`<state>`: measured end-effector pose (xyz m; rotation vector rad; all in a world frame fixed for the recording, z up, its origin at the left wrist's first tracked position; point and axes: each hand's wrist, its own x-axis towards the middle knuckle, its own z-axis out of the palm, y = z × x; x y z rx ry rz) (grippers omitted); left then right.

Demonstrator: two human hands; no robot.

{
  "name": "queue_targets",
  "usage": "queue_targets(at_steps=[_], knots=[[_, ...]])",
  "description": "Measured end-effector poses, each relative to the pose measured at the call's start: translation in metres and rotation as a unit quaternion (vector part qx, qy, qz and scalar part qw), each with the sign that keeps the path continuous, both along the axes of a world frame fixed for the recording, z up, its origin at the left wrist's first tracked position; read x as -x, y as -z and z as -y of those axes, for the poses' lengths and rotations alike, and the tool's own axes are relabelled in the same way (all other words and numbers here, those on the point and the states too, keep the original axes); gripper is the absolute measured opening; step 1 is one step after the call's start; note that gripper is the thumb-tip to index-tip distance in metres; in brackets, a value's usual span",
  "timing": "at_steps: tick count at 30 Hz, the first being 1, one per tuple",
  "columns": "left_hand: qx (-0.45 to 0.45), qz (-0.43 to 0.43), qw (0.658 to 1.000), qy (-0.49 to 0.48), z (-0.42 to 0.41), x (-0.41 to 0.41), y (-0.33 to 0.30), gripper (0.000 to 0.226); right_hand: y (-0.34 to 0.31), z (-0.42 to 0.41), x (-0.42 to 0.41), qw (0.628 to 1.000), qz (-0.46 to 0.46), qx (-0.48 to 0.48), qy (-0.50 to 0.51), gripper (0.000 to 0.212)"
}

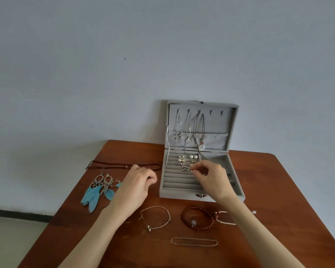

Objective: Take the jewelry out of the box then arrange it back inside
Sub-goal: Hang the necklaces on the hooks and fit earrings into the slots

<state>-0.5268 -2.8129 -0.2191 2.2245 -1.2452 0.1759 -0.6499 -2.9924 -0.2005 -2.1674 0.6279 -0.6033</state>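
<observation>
Reddish-brown wooden worktop [278, 190], rounded corners, far edge set close to a plain pale blue-grey wall [124, 55]. Small dark speck on the wall. Dark skirting strip [17, 214] along the wall's foot at left; pale floor [8, 238] below it.

Two bare arms reach in from the bottom, one on each side. The left hand [137, 180] is on the left, palm down, with its fingers curled in loosely. What it holds, if anything, cannot be seen. The right hand [211, 176] is a bit higher up and further in. Its fingers bend down, and its thumb and first finger come close together at the tips. Both wrists are straight. The hands are near each other but do not touch.
</observation>
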Motion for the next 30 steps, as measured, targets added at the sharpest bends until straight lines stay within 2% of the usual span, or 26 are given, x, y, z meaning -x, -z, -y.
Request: queue_targets(at_steps=[4, 7, 14, 19, 25, 30], knots=[[0.034, -0.098, 0.994, 0.019, 0.030, 0.010, -0.013, 0.015, 0.000, 0.021, 0.004, 1.000, -0.009, -0.024, 0.013, 0.013], [0.032, -0.131, 0.990, 0.025, 0.053, 0.016, -0.018, 0.015, 0.000, 0.031, 0.002, 0.999, -0.029, -0.032, 0.003, 0.014], [0.016, -0.131, 0.991, 0.036, 0.100, 0.018, -0.019, 0.011, 0.005, 0.048, -0.010, 0.994, -0.086, -0.042, -0.044, 0.011], [0.011, -0.126, 0.991, 0.034, 0.112, 0.010, -0.020, 0.012, 0.009, 0.054, -0.016, 0.994, -0.088, -0.037, -0.049, 0.011], [-0.015, -0.165, 0.985, 0.056, 0.114, 0.003, -0.019, 0.010, 0.013, 0.058, -0.014, 0.994, -0.087, -0.043, -0.058, 0.010], [-0.086, -0.172, 0.978, 0.080, 0.116, -0.002, -0.027, 0.017, 0.013, 0.057, -0.014, 0.993, -0.080, -0.070, -0.051, 0.008]])
